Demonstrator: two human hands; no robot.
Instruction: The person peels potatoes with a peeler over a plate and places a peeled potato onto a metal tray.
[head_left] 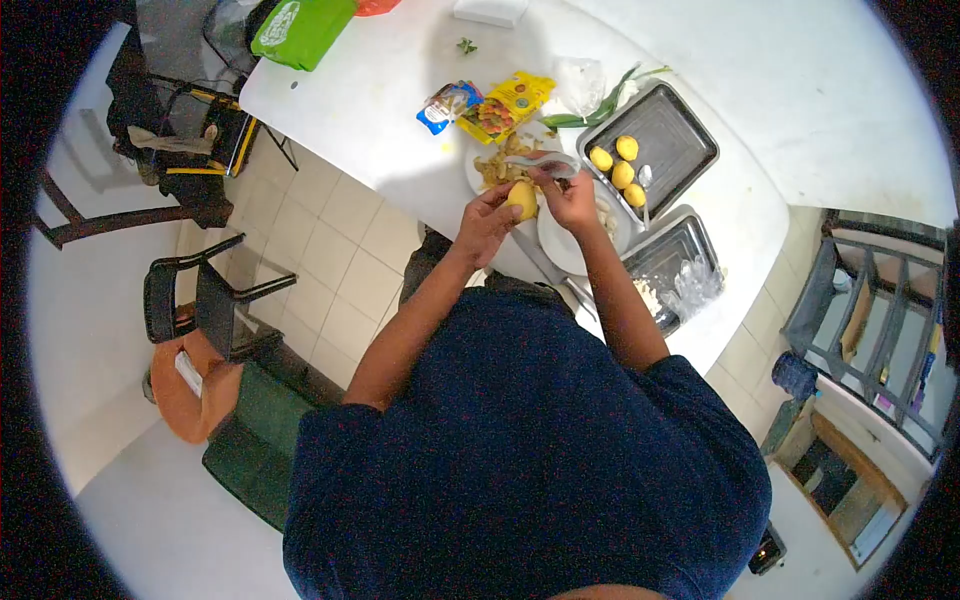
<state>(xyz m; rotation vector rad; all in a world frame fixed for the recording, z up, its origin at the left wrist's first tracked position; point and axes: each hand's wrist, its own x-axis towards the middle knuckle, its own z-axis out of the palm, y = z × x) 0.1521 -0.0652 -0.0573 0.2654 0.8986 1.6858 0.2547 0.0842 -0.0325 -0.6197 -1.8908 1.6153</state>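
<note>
My left hand is closed around a yellow potato, held over the near edge of the table. Close beside it, my right hand grips a pale, blade-like tool whose exact kind I cannot make out. Just beyond the hands, a heap of peelings lies on a white plate, partly covered by the hands. Under my right forearm is another white plate with pale pieces on it. Several yellow potatoes and a spoon rest in a dark metal tray to the right.
A second tray holds a clear plastic bag and pale bits. Farther back are a yellow packet, a blue packet, green leaves and a green bag. Chairs stand at left, a shelf at right.
</note>
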